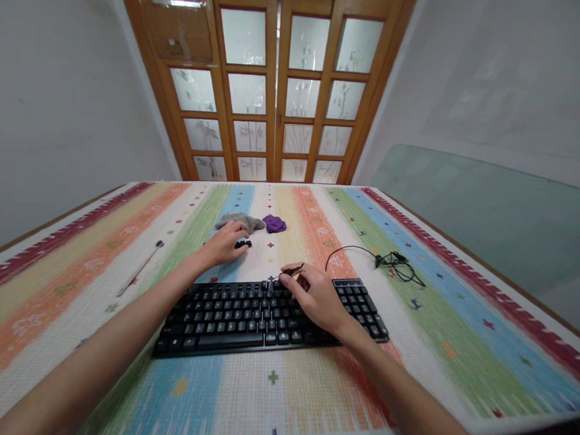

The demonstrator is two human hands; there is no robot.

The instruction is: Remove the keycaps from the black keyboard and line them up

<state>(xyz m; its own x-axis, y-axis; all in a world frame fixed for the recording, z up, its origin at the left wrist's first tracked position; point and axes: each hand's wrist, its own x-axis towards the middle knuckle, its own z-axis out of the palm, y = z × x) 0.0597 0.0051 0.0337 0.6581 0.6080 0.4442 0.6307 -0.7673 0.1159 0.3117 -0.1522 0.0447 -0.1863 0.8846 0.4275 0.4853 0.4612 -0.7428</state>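
Observation:
A black full-size keyboard (228, 316) lies on the striped tablecloth in front of me. My right hand (315, 292) is over its upper right part, thumb and fingers pinched on a slim dark tool (292, 269) whose thin end points left. The tool's exact kind is too small to make out. My left hand (227, 243) rests beyond the keyboard's back edge, thumb and fingers apart around a few small black keycaps (243, 244) on the cloth. Part of that little group is hidden behind the hand.
Behind my left hand lie a grey cloth (239, 220) and a purple cloth (274, 224). A long thin brush (141, 269) is at the left. The coiled black cable (398, 264) lies behind the keyboard at the right. Wooden glass-paned doors (276, 82) stand past the table.

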